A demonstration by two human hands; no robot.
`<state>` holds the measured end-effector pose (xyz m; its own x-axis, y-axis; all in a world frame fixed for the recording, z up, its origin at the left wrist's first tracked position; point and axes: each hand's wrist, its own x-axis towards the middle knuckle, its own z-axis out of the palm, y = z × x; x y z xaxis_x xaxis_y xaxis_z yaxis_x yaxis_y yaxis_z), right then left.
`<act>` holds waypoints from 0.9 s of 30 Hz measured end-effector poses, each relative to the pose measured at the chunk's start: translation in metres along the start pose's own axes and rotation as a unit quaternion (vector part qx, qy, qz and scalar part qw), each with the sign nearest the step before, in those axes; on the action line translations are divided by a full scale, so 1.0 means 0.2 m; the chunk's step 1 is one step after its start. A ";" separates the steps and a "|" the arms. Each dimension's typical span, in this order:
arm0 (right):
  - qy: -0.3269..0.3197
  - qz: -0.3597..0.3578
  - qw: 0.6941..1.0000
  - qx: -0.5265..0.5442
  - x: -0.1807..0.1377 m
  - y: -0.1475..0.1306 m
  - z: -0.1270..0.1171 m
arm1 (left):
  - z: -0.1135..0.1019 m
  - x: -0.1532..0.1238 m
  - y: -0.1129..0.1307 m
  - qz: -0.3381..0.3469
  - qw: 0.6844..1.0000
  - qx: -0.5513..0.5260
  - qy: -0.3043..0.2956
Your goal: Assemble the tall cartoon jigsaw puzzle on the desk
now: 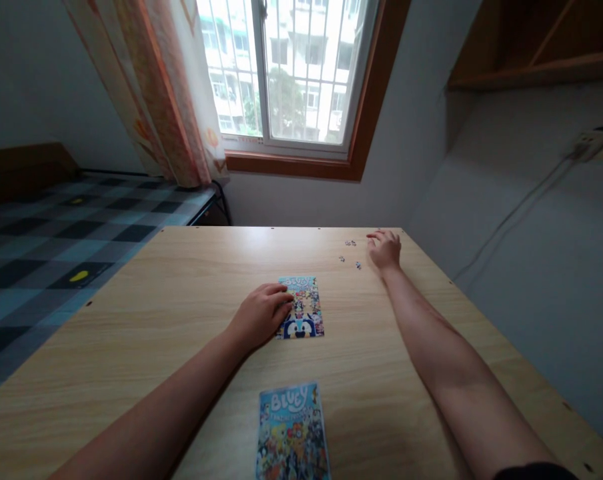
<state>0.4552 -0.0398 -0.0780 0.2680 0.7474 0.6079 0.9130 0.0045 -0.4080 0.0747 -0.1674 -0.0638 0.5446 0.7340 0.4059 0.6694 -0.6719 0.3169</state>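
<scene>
A jigsaw puzzle (pixel 304 327) with a colourful cartoon picture lies on the wooden table, its outer parts joined. Across its left edge rests my left hand (pixel 267 310), fingers stretched over the picture and hiding part of it. My right hand (pixel 385 250) is at the far right of the table, fingers pointing left and apart, with nothing visible in them. Just left of that hand lie loose puzzle pieces: a pair (pixel 350 243) at the back, one piece (pixel 342 259) nearer and another blue piece (pixel 358 265). Closest to me is a "Bluey" picture sheet (pixel 292 427).
The wooden table (pixel 181 280) reaches to the wall below a barred window (pixel 306 73). A bed (pixel 96 213) with a checked cover stands on the left, beside a curtain (pixel 156 93). On the right wall are a shelf (pixel 536 72) and a hanging cable (pixel 511 212).
</scene>
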 end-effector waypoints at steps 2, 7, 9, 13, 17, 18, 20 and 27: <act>-0.050 -0.048 0.998 -0.001 0.00 -0.03 0.00 | 0.01 0.00 -0.01 -0.013 1.000 -0.010 0.006; -0.162 -0.127 0.978 -0.044 -0.02 -0.15 -0.03 | -0.01 0.00 -0.03 -0.079 0.993 -0.062 0.055; -0.202 -0.147 0.966 -0.065 -0.03 -0.20 -0.04 | -0.02 0.01 -0.05 -0.118 0.985 -0.092 0.089; -0.245 -0.172 0.951 -0.071 -0.04 -0.28 -0.08 | -0.03 0.02 -0.09 -0.196 0.958 -0.147 0.147; -0.292 -0.180 0.934 -0.097 -0.06 -0.32 -0.12 | -0.01 0.02 -0.09 -0.219 0.946 -0.178 0.158; -0.298 -0.174 0.933 -0.105 -0.06 -0.33 -0.12 | -0.01 0.02 -0.08 -0.221 0.944 -0.187 0.160; -0.299 -0.155 0.935 -0.116 -0.06 -0.33 -0.13 | 0.01 0.03 -0.07 -0.227 0.937 -0.205 0.171; -0.375 -0.098 0.918 -0.088 -0.04 -0.37 -0.15 | 0.03 0.04 -0.08 -0.228 0.932 -0.219 0.178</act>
<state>0.3938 -0.0657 -0.0318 -0.1337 0.9910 -0.0090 0.9742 0.1298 -0.1848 0.0719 -0.1500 -0.0713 -0.0010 0.9259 0.3779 0.4769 -0.3317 0.8140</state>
